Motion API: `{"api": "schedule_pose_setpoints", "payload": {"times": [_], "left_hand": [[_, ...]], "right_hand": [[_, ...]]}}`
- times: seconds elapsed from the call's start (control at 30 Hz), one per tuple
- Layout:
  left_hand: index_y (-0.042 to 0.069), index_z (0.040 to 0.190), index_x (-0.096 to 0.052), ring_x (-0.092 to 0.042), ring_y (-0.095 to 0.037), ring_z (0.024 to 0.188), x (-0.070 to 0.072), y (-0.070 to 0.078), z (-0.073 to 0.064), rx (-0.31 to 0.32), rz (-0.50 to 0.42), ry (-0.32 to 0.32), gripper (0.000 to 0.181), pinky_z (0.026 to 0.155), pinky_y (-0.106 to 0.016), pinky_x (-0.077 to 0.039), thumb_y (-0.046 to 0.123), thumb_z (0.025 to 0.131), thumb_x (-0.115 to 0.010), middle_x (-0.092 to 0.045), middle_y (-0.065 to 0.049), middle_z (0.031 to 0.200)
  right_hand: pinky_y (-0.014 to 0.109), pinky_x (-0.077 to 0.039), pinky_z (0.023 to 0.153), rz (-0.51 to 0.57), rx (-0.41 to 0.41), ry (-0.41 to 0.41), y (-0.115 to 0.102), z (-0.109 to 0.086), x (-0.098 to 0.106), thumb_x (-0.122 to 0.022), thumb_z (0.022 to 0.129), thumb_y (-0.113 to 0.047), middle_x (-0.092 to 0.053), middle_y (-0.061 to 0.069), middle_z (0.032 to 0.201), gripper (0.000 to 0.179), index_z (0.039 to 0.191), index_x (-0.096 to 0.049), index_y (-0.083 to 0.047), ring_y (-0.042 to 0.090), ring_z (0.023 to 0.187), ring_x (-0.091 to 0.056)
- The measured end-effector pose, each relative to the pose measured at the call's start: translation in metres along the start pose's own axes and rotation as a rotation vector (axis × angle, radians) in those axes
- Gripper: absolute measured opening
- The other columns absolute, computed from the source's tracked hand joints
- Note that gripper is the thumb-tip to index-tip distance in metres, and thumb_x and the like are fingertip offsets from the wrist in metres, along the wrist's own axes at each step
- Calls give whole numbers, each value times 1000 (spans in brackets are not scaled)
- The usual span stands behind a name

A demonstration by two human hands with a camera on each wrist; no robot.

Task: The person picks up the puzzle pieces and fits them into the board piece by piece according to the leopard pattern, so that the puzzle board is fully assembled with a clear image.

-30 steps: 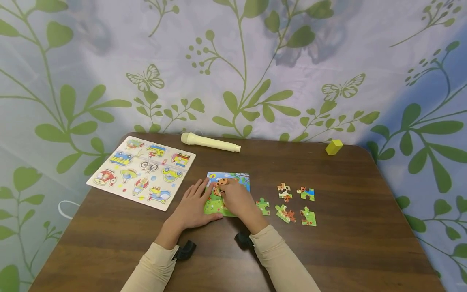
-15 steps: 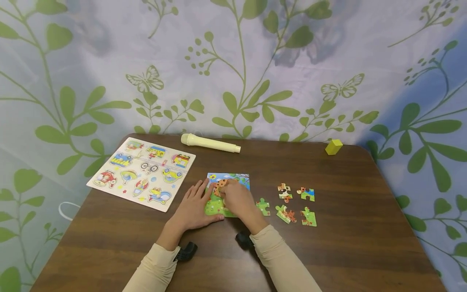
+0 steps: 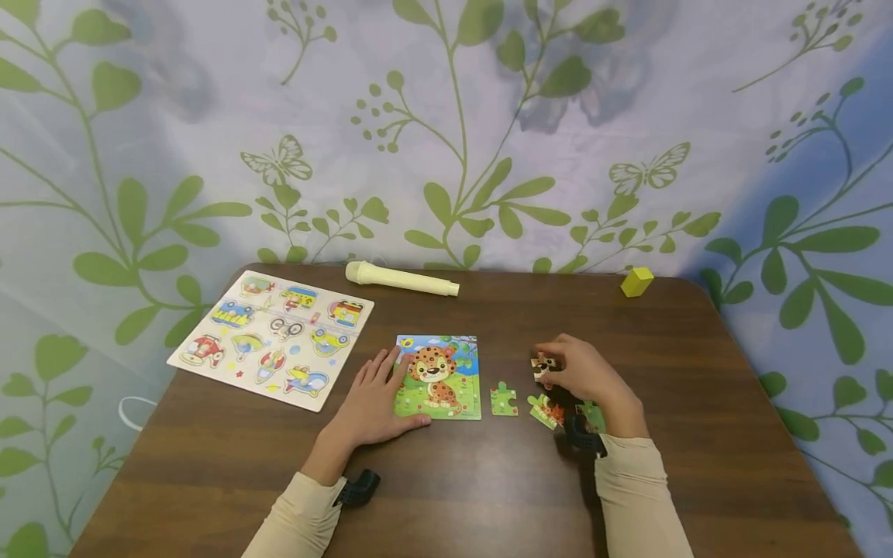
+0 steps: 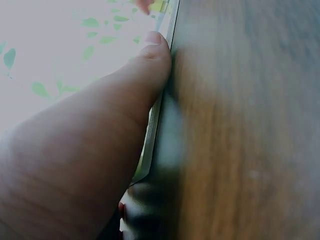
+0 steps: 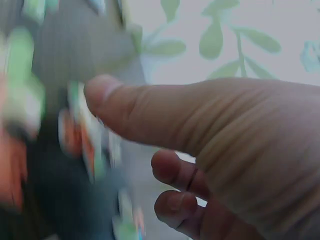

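Observation:
A square jigsaw board point(image 3: 466, 387) with a spotted leopard picture lies mid-table. My left hand point(image 3: 370, 403) rests along its left side, fingers spread, thumb by the near edge. In the left wrist view the thumb lies against the board's edge point(image 4: 152, 135). To the right, my right hand point(image 3: 582, 376) pinches a puzzle piece point(image 3: 540, 367) showing part of the leopard's face, between thumb and fingers. That piece is blurred in the right wrist view beyond the thumb point(image 5: 145, 107). Nearby lie a green puzzle piece point(image 3: 504, 401), a green-and-orange one point(image 3: 544, 411) and another green one point(image 3: 593, 417), partly hidden.
At the left is a white peg-puzzle board point(image 3: 240, 373) with vehicle pictures. A cream toy microphone point(image 3: 405, 277) lies near the back edge. The yellow block point(image 3: 636, 282) stands at the back right. A leaf-patterned cloth point(image 3: 446, 155) hangs behind the table.
My right hand has left the jigsaw board and moved right to the loose pieces, taking hold of the face piece. The leopard picture is uncovered. The left hand has stayed at the board.

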State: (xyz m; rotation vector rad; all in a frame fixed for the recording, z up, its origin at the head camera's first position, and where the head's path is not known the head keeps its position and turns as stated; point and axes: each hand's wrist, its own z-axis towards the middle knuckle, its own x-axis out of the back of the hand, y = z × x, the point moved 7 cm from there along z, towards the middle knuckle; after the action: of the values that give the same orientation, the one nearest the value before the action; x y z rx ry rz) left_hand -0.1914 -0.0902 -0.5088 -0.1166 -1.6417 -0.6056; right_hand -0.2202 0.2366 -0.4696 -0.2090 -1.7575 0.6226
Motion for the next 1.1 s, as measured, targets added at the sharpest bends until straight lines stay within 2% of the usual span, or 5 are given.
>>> {"api": "schedule_pose_setpoints", "payload": {"times": [0.1,0.23,0.43,0.7,1.1], "left_hand": [[13,164,-22,-16,-40,158,0,-2,1,-6,4,9,110,125,-60,-20,75,84,-64,-15,-15,172],[14,165,-21,-14,-39,159,0,-4,1,0,10,-3,110,126,-59,-19,76,84,-62,-14,-14,172],[14,165,-21,-15,-39,158,-2,-4,2,1,0,2,110,125,-59,-20,76,83,-63,-15,-14,172],[16,165,-19,-13,-38,159,-3,-5,1,18,-9,-16,111,126,-59,-18,77,83,-63,-13,-12,173],[17,165,-17,-12,-36,159,-4,-4,2,28,-9,-27,113,127,-58,-16,78,82,-63,-11,-11,173]], "right_hand": [[45,-51,83,-28,-22,3,21,-9,4,-82,87,-21,-61,13,120,63,143,-59,-5,25,98,-60],[46,-53,86,-35,-38,1,30,-12,2,-85,85,-24,-61,13,120,63,141,-62,-5,26,101,-61],[44,-54,80,-63,-40,12,27,-9,2,-82,87,-24,-63,11,109,45,126,-71,-3,23,90,-61],[50,-55,87,-66,-84,27,27,-10,2,-81,88,-30,-63,15,114,44,116,-64,0,27,95,-62],[41,-54,76,12,-78,61,25,-5,-1,-72,91,-17,-69,9,99,37,119,-54,-3,20,81,-64]]}}
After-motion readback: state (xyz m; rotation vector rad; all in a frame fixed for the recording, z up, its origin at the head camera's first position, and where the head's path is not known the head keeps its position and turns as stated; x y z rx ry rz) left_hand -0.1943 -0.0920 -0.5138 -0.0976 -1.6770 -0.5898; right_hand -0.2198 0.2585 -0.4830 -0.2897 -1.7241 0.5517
